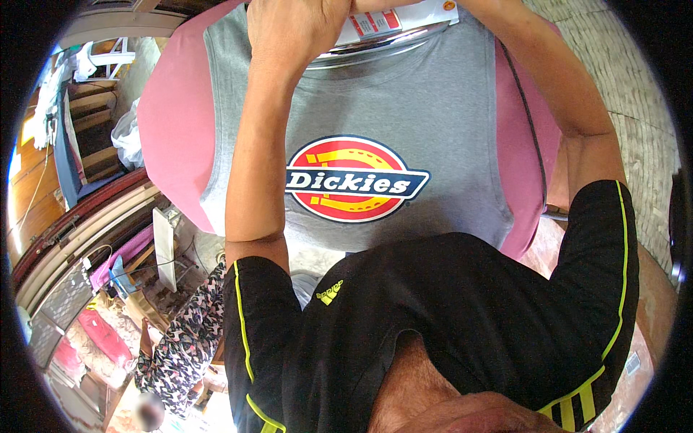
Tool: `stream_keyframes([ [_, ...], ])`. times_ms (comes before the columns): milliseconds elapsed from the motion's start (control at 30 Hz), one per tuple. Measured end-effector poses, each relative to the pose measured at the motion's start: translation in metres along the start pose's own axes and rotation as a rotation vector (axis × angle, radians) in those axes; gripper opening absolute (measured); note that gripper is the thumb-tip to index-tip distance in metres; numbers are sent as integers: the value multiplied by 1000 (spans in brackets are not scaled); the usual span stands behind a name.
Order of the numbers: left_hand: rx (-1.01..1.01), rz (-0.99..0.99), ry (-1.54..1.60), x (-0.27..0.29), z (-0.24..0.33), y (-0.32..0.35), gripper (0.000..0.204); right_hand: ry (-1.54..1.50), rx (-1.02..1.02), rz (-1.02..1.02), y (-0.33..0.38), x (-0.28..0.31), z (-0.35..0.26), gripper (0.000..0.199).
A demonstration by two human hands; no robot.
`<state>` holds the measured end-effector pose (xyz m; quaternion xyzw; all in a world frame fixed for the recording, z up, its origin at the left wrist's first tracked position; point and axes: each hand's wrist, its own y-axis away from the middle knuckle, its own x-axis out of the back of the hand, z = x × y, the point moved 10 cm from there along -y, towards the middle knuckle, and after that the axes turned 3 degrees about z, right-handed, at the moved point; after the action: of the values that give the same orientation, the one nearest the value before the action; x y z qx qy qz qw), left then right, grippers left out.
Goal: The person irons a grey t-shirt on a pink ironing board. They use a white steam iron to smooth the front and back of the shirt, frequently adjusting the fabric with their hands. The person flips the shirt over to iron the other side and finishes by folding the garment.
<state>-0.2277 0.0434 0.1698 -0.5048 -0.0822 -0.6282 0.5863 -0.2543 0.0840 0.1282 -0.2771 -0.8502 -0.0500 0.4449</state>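
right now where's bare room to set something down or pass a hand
Bare pink padded board shows left of the grey sleeveless printed shirt, with a narrower pink strip right of it. The neckline is crowded: left hand, shiny hanger, red-and-white tag. The right hand is out of view.

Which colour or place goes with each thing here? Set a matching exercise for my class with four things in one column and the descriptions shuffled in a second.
Things:
1. sleeveless shirt
2. board
3. left hand
4. paper tag

Descriptions:
a. pink, behind the garment
b. red and white, at the neckline
c. grey, with a round red and yellow badge on the chest
d. at the top edge of the garment, near the collar

Pairs: 1-c, 2-a, 3-d, 4-b
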Motion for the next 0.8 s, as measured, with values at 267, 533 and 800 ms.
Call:
stream_keyframes([
  [267, 22, 15, -23, 4, -8, 5, 49, -83, 70, 18, -9, -6, -1, 25],
  [533, -32, 58, 15, 3, -6, 1, 46, -46, 23, 93, 1, 5, 1, 28],
  [800, -44, 74, 8, 9, -11, 2, 45, 29, -37, 63, -2, -1, 14, 29],
])
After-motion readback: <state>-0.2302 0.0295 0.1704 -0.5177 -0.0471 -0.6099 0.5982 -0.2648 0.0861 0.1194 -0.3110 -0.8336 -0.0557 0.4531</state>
